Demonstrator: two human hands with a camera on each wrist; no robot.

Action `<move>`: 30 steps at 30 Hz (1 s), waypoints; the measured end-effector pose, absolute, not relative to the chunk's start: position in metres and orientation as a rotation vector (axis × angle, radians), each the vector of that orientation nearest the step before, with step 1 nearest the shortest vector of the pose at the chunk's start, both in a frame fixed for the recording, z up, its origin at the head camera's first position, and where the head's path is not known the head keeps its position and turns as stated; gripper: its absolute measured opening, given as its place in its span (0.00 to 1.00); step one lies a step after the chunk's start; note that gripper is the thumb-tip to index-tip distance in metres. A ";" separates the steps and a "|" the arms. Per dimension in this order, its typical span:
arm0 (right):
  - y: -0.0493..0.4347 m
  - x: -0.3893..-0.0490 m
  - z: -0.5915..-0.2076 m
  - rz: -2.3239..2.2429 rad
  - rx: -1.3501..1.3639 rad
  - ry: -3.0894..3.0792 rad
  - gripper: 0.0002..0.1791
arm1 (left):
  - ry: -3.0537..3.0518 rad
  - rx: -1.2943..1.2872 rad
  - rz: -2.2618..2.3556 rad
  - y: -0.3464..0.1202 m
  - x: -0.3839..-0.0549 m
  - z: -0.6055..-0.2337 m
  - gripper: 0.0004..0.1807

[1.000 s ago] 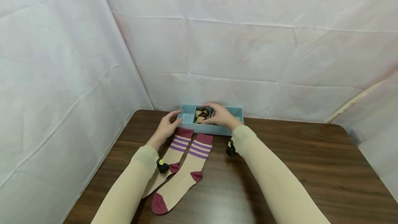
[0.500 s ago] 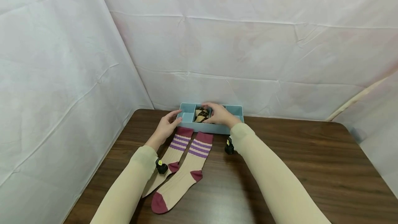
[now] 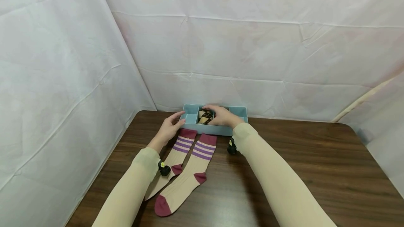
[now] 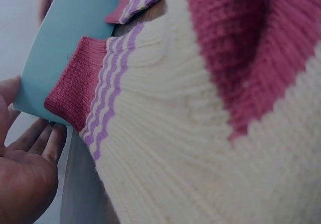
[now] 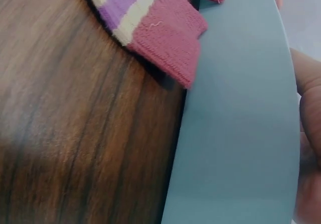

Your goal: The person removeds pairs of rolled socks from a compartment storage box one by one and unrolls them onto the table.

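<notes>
A pale blue divided box [image 3: 205, 129] stands at the table's back edge. One middle compartment holds a black-and-cream checkered bundle [image 3: 206, 116], which looks like rolled socks. My right hand [image 3: 222, 116] reaches over the box, thumb and fingers spread about the bundle's right side; its palm hides the neighbouring compartment. At the box's left end, my left hand [image 3: 168, 128] touches the wall with extended fingers [image 4: 52, 142]. Two cream socks with maroon cuffs, heels and purple stripes lie flat before the box: the right sock [image 3: 186, 181] and the left sock [image 3: 176, 155], partly under my left wrist.
The dark wooden table [image 3: 300, 157] extends to the right. White cloth [image 3: 221, 45] hangs close behind the box, and another white cloth [image 3: 79, 80] runs along the left side. The box's leftmost compartment [image 3: 190, 117] shows a bare floor.
My right thumb has drawn slightly right along the bundle, while the right fingertips have shifted a little left. My left hand and the striped socks stay nearly still.
</notes>
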State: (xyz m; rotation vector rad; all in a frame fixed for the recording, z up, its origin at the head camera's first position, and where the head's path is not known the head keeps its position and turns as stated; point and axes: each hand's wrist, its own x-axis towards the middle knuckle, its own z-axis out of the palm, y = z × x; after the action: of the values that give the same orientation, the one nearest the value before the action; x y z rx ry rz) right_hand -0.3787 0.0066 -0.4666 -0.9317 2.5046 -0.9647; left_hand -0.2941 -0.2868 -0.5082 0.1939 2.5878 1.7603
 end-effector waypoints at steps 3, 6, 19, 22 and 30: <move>0.007 -0.378 -0.464 -0.966 -0.909 2.467 0.47 | 2.580 0.187 1.765 -0.286 -0.293 -0.508 0.31; 0.007 -0.379 -0.464 -0.959 -0.895 2.455 0.48 | 2.583 0.189 1.759 -0.285 -0.292 -0.507 0.30; 0.000 -0.374 -0.471 -0.979 -0.801 2.563 0.45 | 2.597 0.192 1.728 -0.281 -0.290 -0.506 0.31; -0.001 -0.372 -0.473 -1.001 -0.796 2.585 0.43 | 2.600 0.187 1.721 -0.281 -0.291 -0.507 0.31; -0.001 -0.372 -0.481 -1.074 -0.778 2.618 0.41 | 2.597 0.178 1.722 -0.283 -0.289 -0.506 0.31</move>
State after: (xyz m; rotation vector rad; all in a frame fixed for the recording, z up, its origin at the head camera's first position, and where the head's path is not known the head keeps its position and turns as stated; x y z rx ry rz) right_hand -0.3718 -0.0014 -0.4815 -0.7781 2.6176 -1.0736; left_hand -0.2894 -0.2831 -0.5057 0.1775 2.5974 1.7220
